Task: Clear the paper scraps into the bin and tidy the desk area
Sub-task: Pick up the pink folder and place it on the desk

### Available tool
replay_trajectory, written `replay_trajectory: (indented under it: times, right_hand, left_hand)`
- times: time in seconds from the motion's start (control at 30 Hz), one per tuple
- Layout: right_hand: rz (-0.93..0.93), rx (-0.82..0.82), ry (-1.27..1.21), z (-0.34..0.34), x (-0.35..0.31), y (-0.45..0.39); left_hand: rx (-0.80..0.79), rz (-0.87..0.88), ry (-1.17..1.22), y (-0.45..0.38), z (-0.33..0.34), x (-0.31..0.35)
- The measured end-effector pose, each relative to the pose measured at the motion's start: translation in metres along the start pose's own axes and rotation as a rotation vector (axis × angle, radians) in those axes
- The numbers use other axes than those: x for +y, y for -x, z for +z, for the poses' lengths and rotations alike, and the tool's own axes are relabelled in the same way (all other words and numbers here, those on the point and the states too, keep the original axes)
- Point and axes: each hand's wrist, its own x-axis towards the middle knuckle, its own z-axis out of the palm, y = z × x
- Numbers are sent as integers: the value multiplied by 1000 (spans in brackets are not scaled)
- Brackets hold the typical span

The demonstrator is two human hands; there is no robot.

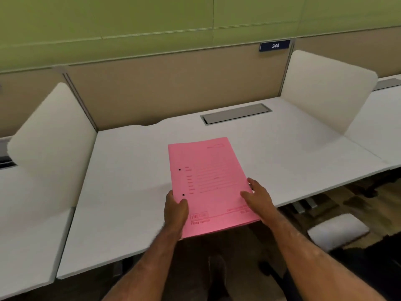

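Note:
A pink paper folder (208,181) with two punch holes and printed lines lies over the front middle of the white desk (130,170), its near edge sticking out past the desk's front edge. My left hand (175,208) grips the folder's lower left edge, thumb on top. My right hand (258,197) holds its lower right edge, fingers spread on the cover. No paper scraps or bin show in this view.
White side dividers stand at the left (52,137) and right (325,90) of the desk. A grey cable hatch (236,114) sits at the back, under a beige partition with a blue sign 248 (275,45). A white cushion-like thing (338,231) lies low at the right.

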Motion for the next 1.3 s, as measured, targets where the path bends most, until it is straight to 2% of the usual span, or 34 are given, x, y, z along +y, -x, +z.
replay_trajectory:
  times: [0.23,0.4,0.67,0.97,1.3]
  right_hand:
    - [33,-66,40,18,-42,-141]
    - [59,-130,123,26,-64,-239]
    - [83,-222,144,51,-81,-357]
    - [70,-299,123,93,-97,-449]
    - [85,-316,195,126,-84,-493]
  left_hand:
    - [174,-70,-72,-134,21,28]
    - [201,-81,-83,-223,45,49]
    - [242,-142,-244,-338,64,67]
    - [272,-210,-416,-437,59,70]
    - [282,-265,-488,-497,64,47]
